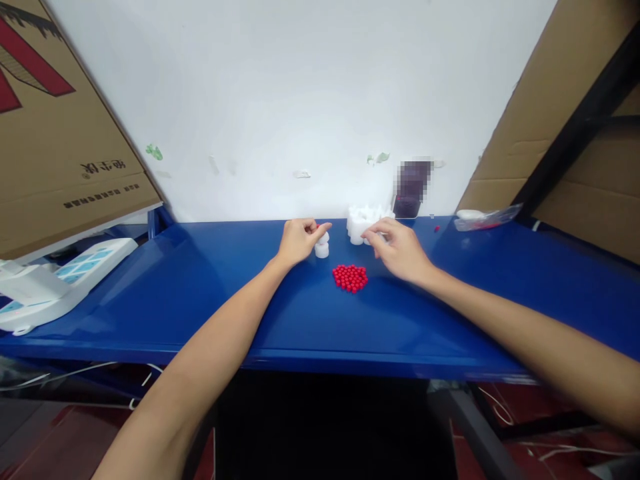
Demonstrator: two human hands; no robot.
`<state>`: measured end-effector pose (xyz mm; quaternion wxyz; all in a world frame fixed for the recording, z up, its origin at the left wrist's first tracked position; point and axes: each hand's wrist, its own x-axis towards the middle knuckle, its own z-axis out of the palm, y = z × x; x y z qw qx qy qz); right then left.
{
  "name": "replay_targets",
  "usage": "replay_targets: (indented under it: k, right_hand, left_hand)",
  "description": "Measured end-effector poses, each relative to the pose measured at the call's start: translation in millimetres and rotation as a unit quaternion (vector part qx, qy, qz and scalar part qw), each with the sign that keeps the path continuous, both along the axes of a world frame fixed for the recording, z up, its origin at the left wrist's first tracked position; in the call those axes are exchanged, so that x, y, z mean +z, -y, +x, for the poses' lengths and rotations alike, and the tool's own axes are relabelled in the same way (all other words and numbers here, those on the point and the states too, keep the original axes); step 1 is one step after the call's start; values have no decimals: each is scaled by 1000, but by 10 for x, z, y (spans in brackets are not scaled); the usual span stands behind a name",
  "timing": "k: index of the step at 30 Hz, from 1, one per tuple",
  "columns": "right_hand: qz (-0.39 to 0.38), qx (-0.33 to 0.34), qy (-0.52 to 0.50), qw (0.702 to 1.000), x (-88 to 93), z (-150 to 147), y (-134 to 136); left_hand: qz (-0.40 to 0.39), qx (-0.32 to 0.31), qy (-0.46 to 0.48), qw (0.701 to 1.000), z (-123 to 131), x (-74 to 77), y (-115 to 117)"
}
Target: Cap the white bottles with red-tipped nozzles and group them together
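Observation:
My left hand (299,241) is closed, thumb and fingers pinched around the top of a small white bottle (322,251) standing on the blue table. A bit of red shows between those fingers; its exact shape is hidden. To the right, my right hand (400,252) has its thumb and forefinger drawn together beside a cluster of white bottles (357,228). Whatever those fingertips hold, if anything, is too small to make out. Between the hands and closer to me lies a loose pile of small red beads (351,278).
The blue table (310,320) meets a white wall. A phone-like dark object (413,190), partly pixelated, leans there. One red piece (437,229) and a clear plastic bag (487,219) lie at right. A white power strip (75,280) and cardboard (65,133) are at left.

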<state>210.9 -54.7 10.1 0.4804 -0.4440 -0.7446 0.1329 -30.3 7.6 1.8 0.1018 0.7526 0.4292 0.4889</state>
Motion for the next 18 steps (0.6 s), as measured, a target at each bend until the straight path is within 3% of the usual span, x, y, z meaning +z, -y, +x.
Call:
replay_targets:
  k: [7, 11, 13, 15, 18]
  right_hand:
    - [-81, 25, -36, 996, 41, 24, 61]
    - [-108, 21, -54, 992, 39, 18, 62]
    - [-122, 20, -58, 991, 37, 19, 62]
    - [-128, 27, -29, 991, 30, 33, 52]
    - [-103, 58, 100, 988, 18, 84, 11]
  left_hand:
    - [-39, 8, -34, 999, 3, -16, 8]
    - [8, 38, -17, 999, 27, 41, 92]
    - [51, 18, -27, 998, 57, 89, 164]
    - [86, -17, -69, 994, 104, 135, 240]
    - [114, -59, -140, 982, 187, 168, 328]
